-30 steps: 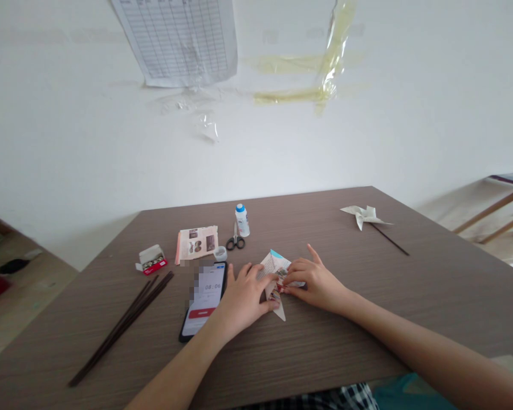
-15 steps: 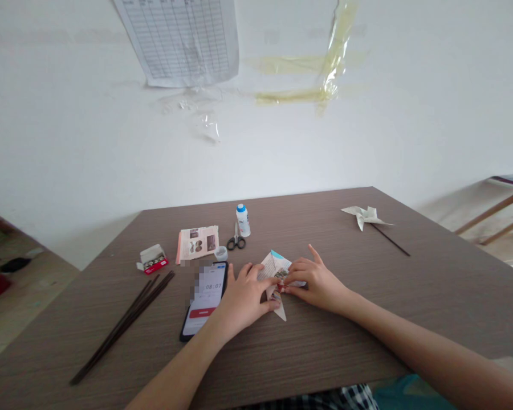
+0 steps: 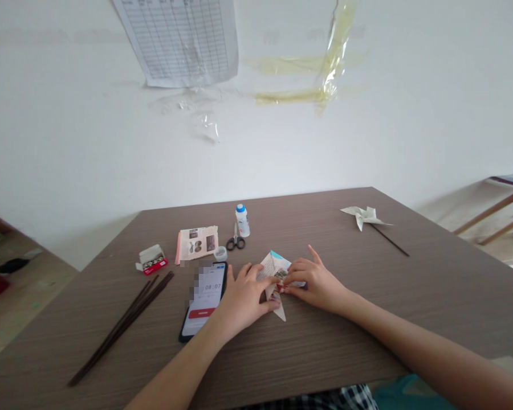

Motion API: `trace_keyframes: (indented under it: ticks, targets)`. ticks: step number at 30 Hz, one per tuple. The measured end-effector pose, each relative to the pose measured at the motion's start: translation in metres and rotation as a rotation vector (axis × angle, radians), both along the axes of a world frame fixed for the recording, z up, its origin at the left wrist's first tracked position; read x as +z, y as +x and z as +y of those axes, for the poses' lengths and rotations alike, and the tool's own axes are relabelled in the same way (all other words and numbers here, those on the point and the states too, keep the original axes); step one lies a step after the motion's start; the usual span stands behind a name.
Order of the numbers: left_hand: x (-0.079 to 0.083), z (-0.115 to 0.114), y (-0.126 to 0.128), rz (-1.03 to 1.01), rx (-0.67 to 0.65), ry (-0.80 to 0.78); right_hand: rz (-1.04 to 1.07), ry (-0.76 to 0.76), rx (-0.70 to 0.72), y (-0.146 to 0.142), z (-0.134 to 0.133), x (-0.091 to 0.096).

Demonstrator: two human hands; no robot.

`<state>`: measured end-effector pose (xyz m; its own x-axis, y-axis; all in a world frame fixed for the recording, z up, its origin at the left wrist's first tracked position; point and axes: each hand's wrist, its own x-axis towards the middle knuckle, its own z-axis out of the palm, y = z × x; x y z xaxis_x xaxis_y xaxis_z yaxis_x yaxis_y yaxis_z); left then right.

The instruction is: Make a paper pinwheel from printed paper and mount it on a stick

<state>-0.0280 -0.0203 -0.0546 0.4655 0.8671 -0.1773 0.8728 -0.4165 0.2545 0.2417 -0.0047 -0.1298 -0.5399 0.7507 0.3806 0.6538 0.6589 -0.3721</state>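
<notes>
A folded paper pinwheel, made from a printed page, lies on the table between my hands. My left hand is closed on its left side, thumb low and index finger reaching to the centre. From the right, my right hand pinches the paper near its middle, with one finger sticking up. Both sets of fingertips nearly meet at the centre and hide part of it. A pointed blade hangs out toward me below the left thumb. Beside my left forearm lies a phone with a timer on its screen.
Dark sticks lie at the left near a small open box. Behind the phone are printed paper, a small translucent cup, scissors and a white bottle. A finished pinwheel on a stick rests far right.
Both hands and the paper pinwheel keep practically the same position. Only a very slight shift of the whole view shows.
</notes>
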Motion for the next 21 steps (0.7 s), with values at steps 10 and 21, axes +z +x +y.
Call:
trace_keyframes:
  ticks: [10, 21]
  targets:
    - [-0.0007, 0.0017, 0.0014, -0.013, 0.034, -0.033, 0.011, 0.007, 0.017, 0.0008, 0.0003, -0.0023]
    - [-0.0037, 0.0031, -0.0012, -0.013, 0.003, 0.006, -0.029, 0.024, 0.007, 0.0018, -0.0006, -0.0023]
